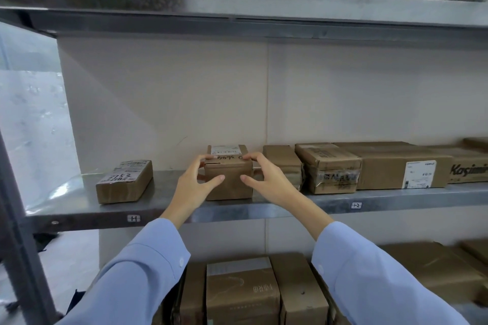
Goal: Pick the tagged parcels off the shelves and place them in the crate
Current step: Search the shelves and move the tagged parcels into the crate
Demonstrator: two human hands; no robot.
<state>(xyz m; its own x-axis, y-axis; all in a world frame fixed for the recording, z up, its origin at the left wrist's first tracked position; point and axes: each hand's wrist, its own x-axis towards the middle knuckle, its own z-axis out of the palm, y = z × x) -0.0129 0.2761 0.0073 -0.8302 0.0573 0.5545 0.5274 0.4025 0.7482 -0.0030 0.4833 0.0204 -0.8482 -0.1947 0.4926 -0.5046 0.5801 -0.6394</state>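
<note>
A small brown cardboard parcel (229, 187) with a white label and handwritten marks on top stands on the metal shelf (264, 210) at chest height. My left hand (196, 182) grips its left side, with fingers on the top edge and the thumb across the front. From the other side my right hand (264, 179) holds the parcel, fingers curled over the top right corner and thumb on the front face. No crate is in view.
A flat labelled parcel (124, 181) lies to the left on the same shelf. To the right stand several more boxes (330, 167), one long carton (401, 166) among them. The shelf below holds more cartons (243, 290). A grey upright post (23, 245) stands at the left.
</note>
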